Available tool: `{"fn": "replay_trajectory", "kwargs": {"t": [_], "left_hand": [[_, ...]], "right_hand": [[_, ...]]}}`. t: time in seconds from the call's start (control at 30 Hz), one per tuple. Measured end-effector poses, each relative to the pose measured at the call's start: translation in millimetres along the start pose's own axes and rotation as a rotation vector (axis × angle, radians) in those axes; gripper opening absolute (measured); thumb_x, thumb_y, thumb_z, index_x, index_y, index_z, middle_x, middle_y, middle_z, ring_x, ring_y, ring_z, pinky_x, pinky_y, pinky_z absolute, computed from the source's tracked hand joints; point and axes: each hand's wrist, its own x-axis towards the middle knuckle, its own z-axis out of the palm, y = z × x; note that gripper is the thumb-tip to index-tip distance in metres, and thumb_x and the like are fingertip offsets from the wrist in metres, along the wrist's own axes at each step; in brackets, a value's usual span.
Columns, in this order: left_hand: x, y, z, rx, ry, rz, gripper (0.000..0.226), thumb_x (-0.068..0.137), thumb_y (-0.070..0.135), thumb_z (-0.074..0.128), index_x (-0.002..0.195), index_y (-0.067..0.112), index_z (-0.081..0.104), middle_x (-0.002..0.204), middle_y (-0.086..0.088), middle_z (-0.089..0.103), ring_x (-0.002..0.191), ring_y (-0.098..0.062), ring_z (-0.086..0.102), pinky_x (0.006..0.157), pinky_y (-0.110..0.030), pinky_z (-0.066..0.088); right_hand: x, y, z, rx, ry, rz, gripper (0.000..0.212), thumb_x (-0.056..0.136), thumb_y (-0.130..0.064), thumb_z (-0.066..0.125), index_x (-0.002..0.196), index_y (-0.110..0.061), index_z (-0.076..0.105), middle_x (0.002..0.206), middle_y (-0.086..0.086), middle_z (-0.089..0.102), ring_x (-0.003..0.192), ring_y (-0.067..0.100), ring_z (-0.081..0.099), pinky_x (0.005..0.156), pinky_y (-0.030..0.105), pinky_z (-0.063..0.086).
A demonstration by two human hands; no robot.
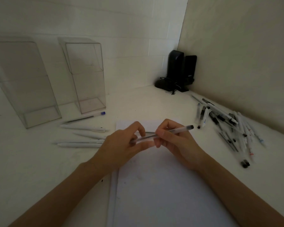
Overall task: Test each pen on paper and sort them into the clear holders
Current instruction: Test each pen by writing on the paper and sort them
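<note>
Head view: a clear pen (179, 130) is held above the paper (154, 185), gripped mid-barrel by the right hand (174, 141) and pinched at its other end by the left hand (121, 145). Any cap should be pulled straight along the barrel before the tip is tried on the paper. That end is hidden by fingers, so a cap cannot be confirmed.

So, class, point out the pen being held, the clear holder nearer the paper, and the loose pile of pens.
Held pen (180, 129): head view, clear barrel beside its dark cap.
Nearer clear holder (88, 86): head view, front wall.
Pile of pens (220, 118): head view, middle of the heap.
</note>
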Motion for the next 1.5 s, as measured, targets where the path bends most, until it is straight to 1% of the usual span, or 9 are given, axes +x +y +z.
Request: {"fn": "replay_trajectory", "kwargs": {"t": [0.1, 0.17, 0.27, 0.37, 0.53, 0.7, 0.87, 1.13, 1.5], "left_hand": [[0, -5, -6, 0.152, -0.02, -0.11, 0.055, 0.062, 0.073, 0.048, 0.099, 0.035, 0.034, 0.06, 0.015, 0.045, 0.05, 0.002, 0.043, 0.049, -0.012, 0.029], [-2, -9, -9, 0.291, 0.0, -0.085, 0.055, 0.069, 0.075, 0.047, 0.104, 0.036, 0.035, 0.06, 0.014, 0.04, 0.051, 0.003, 0.04, 0.05, -0.013, 0.026], [-6, -9, -7, 0.41, -0.073, -0.002, 0.054, 0.072, 0.076, 0.042, 0.113, 0.041, 0.042, 0.064, 0.016, 0.039, 0.061, 0.001, 0.041, 0.058, -0.014, 0.028], [-9, -4, 0, 0.507, -0.218, 0.055, 0.06, 0.072, 0.077, 0.04, 0.122, 0.046, 0.039, 0.073, 0.018, 0.034, 0.082, 0.001, 0.039, 0.069, -0.02, 0.027], [-9, -13, 1, 0.589, -0.265, 0.12, 0.084, 0.058, 0.088, 0.012, 0.129, 0.048, 0.031, 0.083, 0.017, 0.028, 0.082, 0.0, 0.03, 0.069, -0.022, 0.025], [-11, -11, 6, 0.55, -0.325, 0.181, 0.079, 0.064, 0.083, 0.019, 0.134, 0.049, 0.024, 0.094, 0.014, 0.03, 0.084, -0.003, 0.027, 0.068, -0.009, 0.02], [-8, -10, 6, 0.531, -0.334, 0.188, 0.077, 0.064, 0.083, 0.017, 0.134, 0.051, 0.024, 0.096, 0.014, 0.033, 0.084, -0.003, 0.03, 0.068, -0.014, 0.023], [-7, -11, 7, 0.53, -0.331, 0.182, 0.078, 0.063, 0.083, 0.015, 0.133, 0.051, 0.027, 0.091, 0.015, 0.032, 0.081, -0.002, 0.028, 0.065, -0.007, 0.02], [-7, -10, 5, 0.503, -0.338, 0.153, 0.072, 0.066, 0.079, 0.021, 0.132, 0.052, 0.029, 0.091, 0.015, 0.034, 0.077, 0.001, 0.029, 0.064, -0.009, 0.022]], "right_hand": [[2, -11, -18, 0.111, 0.09, 0.04, 0.022, 0.083, -0.017, 0.051, 0.094, -0.002, 0.063, 0.075, 0.018, 0.066, 0.07, 0.024, 0.061, 0.064, 0.029, 0.05], [-1, -21, -27, -0.025, 0.206, 0.037, 0.025, 0.089, -0.02, 0.051, 0.099, -0.001, 0.065, 0.087, 0.02, 0.069, 0.077, 0.025, 0.063, 0.068, 0.031, 0.051], [-3, -26, -22, -0.347, 0.336, 0.035, 0.021, 0.078, -0.023, 0.066, 0.085, -0.003, 0.066, 0.081, 0.011, 0.071, 0.075, 0.021, 0.063, 0.068, 0.033, 0.05], [1, -16, -5, -0.513, 0.378, 0.084, 0.018, 0.076, -0.015, 0.075, 0.074, -0.004, 0.061, 0.066, 0.006, 0.066, 0.059, 0.009, 0.057, 0.056, 0.025, 0.047], [12, 13, 5, -0.762, 0.387, 0.138, 0.024, 0.076, -0.009, 0.064, 0.064, -0.012, 0.043, 0.054, 0.0, 0.041, 0.044, 0.003, 0.033, 0.042, 0.015, 0.028], [17, 17, 1, -0.76, 0.406, 0.102, 0.028, 0.078, -0.004, 0.059, 0.059, -0.01, 0.039, 0.045, -0.001, 0.038, 0.035, 0.002, 0.035, 0.039, 0.012, 0.028], [21, 20, 0, -0.774, 0.37, 0.075, 0.027, 0.08, -0.005, 0.058, 0.059, -0.009, 0.041, 0.046, 0.004, 0.046, 0.035, 0.002, 0.04, 0.041, 0.015, 0.034], [20, 25, 0, -0.842, 0.351, 0.078, 0.025, 0.082, -0.01, 0.059, 0.063, -0.011, 0.041, 0.055, 0.009, 0.044, 0.051, 0.016, 0.04, 0.052, 0.031, 0.034], [20, 23, 0, -0.836, 0.366, 0.076, 0.032, 0.077, -0.005, 0.059, 0.058, -0.015, 0.035, 0.049, -0.001, 0.035, 0.046, 0.008, 0.032, 0.045, 0.021, 0.028]]}}
